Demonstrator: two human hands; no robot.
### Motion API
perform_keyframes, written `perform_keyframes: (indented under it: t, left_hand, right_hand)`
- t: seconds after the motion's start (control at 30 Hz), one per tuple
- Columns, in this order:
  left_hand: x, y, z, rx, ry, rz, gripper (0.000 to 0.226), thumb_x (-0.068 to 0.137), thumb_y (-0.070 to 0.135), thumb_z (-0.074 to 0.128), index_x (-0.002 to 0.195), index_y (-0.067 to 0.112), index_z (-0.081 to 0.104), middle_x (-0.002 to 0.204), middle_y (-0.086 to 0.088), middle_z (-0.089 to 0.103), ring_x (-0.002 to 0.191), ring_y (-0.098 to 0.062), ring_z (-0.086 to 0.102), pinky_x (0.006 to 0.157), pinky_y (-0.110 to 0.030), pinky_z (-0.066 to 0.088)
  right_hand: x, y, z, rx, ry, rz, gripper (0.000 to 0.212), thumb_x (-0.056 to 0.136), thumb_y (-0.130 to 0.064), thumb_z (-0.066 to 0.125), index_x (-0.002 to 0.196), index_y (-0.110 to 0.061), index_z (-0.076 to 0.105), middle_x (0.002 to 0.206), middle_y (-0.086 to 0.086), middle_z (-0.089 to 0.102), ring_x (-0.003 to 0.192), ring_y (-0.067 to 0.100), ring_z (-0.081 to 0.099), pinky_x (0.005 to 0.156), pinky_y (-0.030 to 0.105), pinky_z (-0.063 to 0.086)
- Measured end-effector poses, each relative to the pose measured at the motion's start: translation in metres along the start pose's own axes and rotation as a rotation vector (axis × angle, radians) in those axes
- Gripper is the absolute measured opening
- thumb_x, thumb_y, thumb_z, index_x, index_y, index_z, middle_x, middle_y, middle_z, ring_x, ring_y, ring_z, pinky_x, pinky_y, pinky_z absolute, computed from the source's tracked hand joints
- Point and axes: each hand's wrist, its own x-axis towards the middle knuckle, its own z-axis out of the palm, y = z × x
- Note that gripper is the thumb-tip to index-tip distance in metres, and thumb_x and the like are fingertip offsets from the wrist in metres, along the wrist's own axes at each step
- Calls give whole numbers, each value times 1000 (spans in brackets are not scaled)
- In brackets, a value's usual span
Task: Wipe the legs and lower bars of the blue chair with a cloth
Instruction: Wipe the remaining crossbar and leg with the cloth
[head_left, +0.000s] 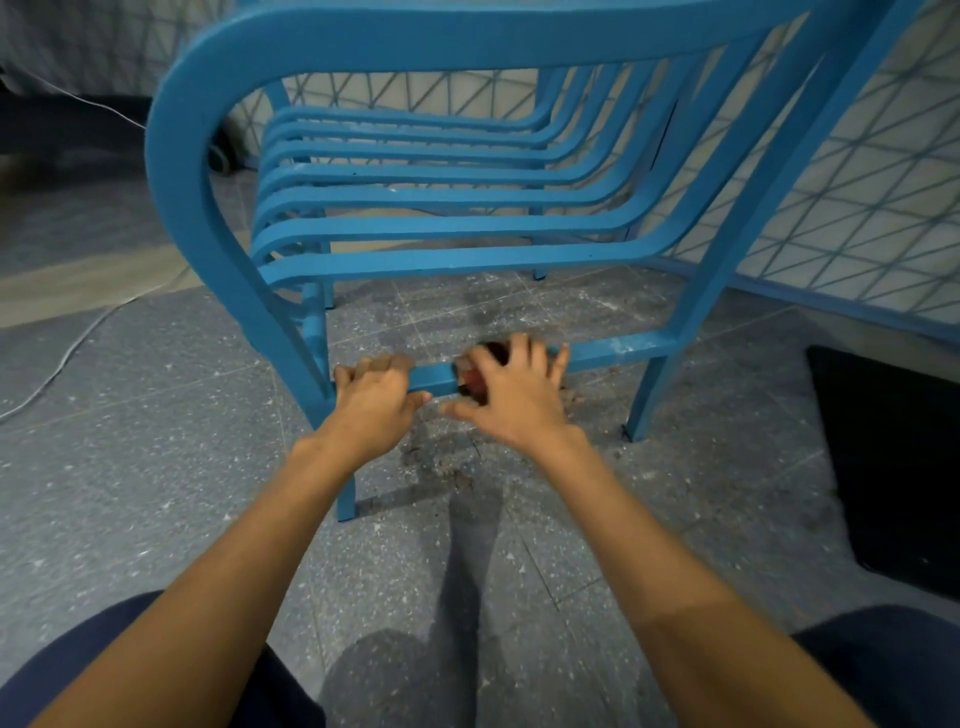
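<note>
Here we crouch on the grey floor (156, 467) before the chair (441, 228), which stands beside a patterned wall (857, 182), a dark mat (893, 467) to our right. Our left hand (376, 402) is clenched around the lower bar (613, 351) near the leg (345, 499). Our right hand (511, 400), fingers spread, presses a reddish cloth (475, 382) onto the same bar.

A grey speckled tile floor (156, 467) carried brown crumbly debris (447, 467) near centre. A white cable (78, 338) trailed at nine o'clock, a black mat (893, 467) lay at three o'clock, and a lattice-patterned wall (857, 182) stood at two o'clock.
</note>
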Motion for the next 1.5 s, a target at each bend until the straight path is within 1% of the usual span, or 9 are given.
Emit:
perform_keyframes:
  t: [0.2,0.47,0.7,0.8,0.93,1.07,1.2,1.33,1.5]
  left_hand:
    - [2,-3,1,-46,22,1,32,94,34,50,121,17,51,119,-6,56,116,-29,46,96,-43,24]
    - [1,-6,3,-77,31,7,31,95,39,49,118,19,53,114,-4,59,112,-28,48,96,-42,24]
    - [2,-2,0,-75,14,-9,25,94,37,50,113,20,53,111,-4,58,111,-28,49,95,-44,26]
    - [1,-1,-4,-105,7,-13,18,94,34,53,106,21,56,106,-2,59,110,-28,51,97,-44,27]
    - [1,-4,-7,-161,-10,-6,15,92,37,56,98,24,56,90,3,54,104,-28,54,97,-43,29]
    - [1,-6,-4,-139,1,-1,22,93,39,53,107,22,57,90,4,53,104,-26,53,95,-40,27]
    - [2,-5,-3,-104,6,1,23,94,40,51,106,22,56,91,4,51,104,-26,52,95,-42,28]
    - [2,-4,-3,-77,-13,-9,23,95,39,49,107,21,54,93,2,50,106,-27,50,96,-43,26]
    - [7,0,-8,-1,-106,-30,19,95,42,47,95,23,46,95,1,49,108,-28,49,94,-43,28]
  right_hand:
    - [-8,19,-1,65,90,-235,47,97,-47,35,144,-45,28,145,7,36,135,28,30,117,55,6]
    - [-4,119,-16,97,72,-9,43,96,-45,43,139,-36,42,142,8,39,134,29,31,112,52,16]
    - [-5,19,-1,171,63,-105,48,93,-54,42,138,-39,40,142,5,36,134,27,26,116,51,3]
    - [-6,-5,6,169,88,-127,53,90,-58,45,138,-37,41,138,7,36,129,27,27,113,51,9]
    - [2,35,-16,222,32,-193,51,89,-47,55,137,-33,46,137,5,44,128,25,34,111,40,21]
    - [0,104,-26,274,21,-69,46,88,-43,57,133,-35,50,143,2,45,131,27,36,113,50,26]
    - [9,147,-32,229,-20,0,46,86,-30,65,131,-32,55,139,9,51,124,31,48,110,45,33]
    - [5,111,-19,218,17,-62,43,92,-14,57,134,-20,53,135,14,49,116,29,52,101,38,45]
    - [5,27,-9,117,90,-318,50,92,-21,58,140,-21,46,139,13,49,125,33,43,107,40,32]
